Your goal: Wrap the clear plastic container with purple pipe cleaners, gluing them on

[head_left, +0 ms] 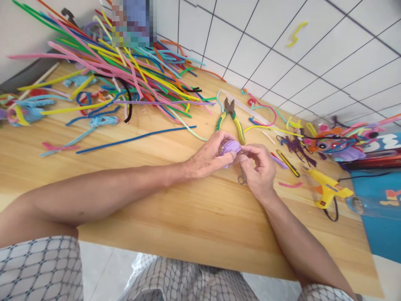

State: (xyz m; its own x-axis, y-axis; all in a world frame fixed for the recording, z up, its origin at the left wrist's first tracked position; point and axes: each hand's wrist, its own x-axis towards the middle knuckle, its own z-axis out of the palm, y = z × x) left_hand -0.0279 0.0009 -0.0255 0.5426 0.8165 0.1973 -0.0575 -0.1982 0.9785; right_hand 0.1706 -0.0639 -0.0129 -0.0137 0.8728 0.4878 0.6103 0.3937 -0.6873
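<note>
Purple bundle: the soft purple bundle (pixel 231 147) is held above the wooden table (pixel 188 221), between the two hands, partly covered by fingers.
Left hand: the person's left hand (pixel 209 155) pinches the bundle, thumb on the near side and fingers curled round the far side.
Right hand: the right hand (pixel 260 168) is at the bundle's right edge, fingers bent and thumb near the forefinger; whether they grip a strand cannot be told.
Metal ring: a small metal ring (pixel 241 179) shows just beside the right thumb; the rest of its object is hidden.
Pliers: green-and-yellow pliers (pixel 239 127) lie just beyond the hands, handles spread towards them, the nearest obstacle on that side.
Stem heap: a thick heap of coloured fuzzy stems (pixel 147 79) crowds the far left; a single blue stem (pixel 138 139) lies nearer the left forearm.
Right side: a yellow-and-black cutter (pixel 287 163) and a pink scrap (pixel 290 184) lie near the right hand; a yellow glue gun (pixel 326 188) lies farther right.
Right corner: a tangle of dark purple strands (pixel 296 147) lies beside a many-coloured figure (pixel 328 144).
Back: a white tiled wall (pixel 244 46) closes off the far edge.
</note>
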